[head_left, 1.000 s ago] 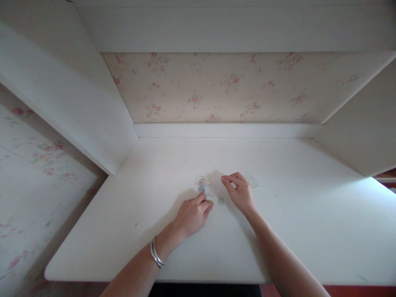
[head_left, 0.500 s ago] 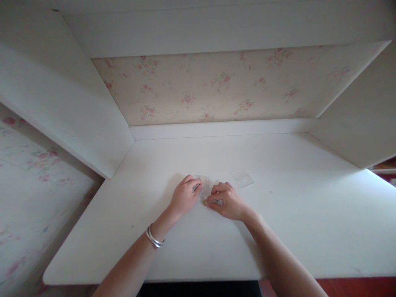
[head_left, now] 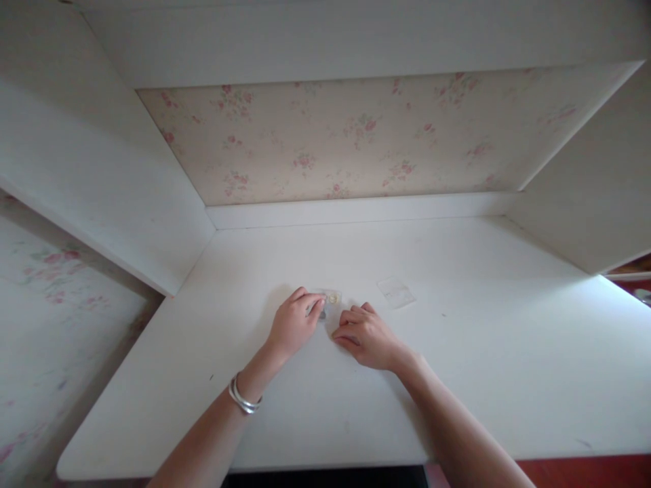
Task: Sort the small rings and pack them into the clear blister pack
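Observation:
My left hand [head_left: 293, 324] is closed in a pinch at the left edge of a small clear plastic bag [head_left: 333, 312]. A round yellowish piece [head_left: 333, 298] shows at the bag, and a small dark grey piece [head_left: 322, 314] lies just beside my left fingertips. To the right and a little nearer, my right hand [head_left: 367, 337] has thumb and forefinger pressed together low over the desk; what they hold, if anything, is hidden. Farther back on the right lies a second clear plastic bag [head_left: 397, 293], flat and untouched.
The white desk [head_left: 483, 366] carries small dark specks. White side panels [head_left: 152, 156] stand at its left and right, and an overhead panel [head_left: 356, 41] spans the top. Floral wallpaper [head_left: 356, 142] covers the back. A silver bangle [head_left: 244, 396] circles my left wrist.
My left hand has shifted slightly left, and more of the round yellowish piece shows. The light-coloured thing seen within my right fingers before no longer shows. The view has tilted slightly.

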`<control>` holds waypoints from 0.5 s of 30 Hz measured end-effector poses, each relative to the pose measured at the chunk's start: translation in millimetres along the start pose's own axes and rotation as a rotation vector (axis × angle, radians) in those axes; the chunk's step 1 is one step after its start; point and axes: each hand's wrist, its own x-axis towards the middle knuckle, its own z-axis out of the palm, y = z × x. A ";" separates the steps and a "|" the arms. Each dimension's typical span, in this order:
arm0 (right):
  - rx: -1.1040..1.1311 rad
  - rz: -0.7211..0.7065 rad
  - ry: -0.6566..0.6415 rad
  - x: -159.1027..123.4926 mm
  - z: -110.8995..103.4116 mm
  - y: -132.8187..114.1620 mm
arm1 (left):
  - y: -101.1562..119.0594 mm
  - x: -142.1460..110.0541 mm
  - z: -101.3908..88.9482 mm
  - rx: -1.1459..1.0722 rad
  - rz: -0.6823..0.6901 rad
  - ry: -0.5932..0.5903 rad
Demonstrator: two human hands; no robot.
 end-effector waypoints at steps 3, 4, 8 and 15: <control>0.044 0.011 0.027 0.7 0.0 -0.6 | -0.1 -18.4 -4.0 -0.049 0.003 -0.015; 0.063 0.018 0.040 1.0 0.5 -0.4 | 0.5 -23.4 -4.0 -0.055 0.009 -0.028; 0.194 0.074 0.144 2.9 4.3 3.6 | 5.3 -34.8 -1.2 -0.017 0.045 -0.098; 0.337 0.333 0.483 12.7 11.9 14.7 | 10.4 -40.3 1.9 0.087 0.079 -0.196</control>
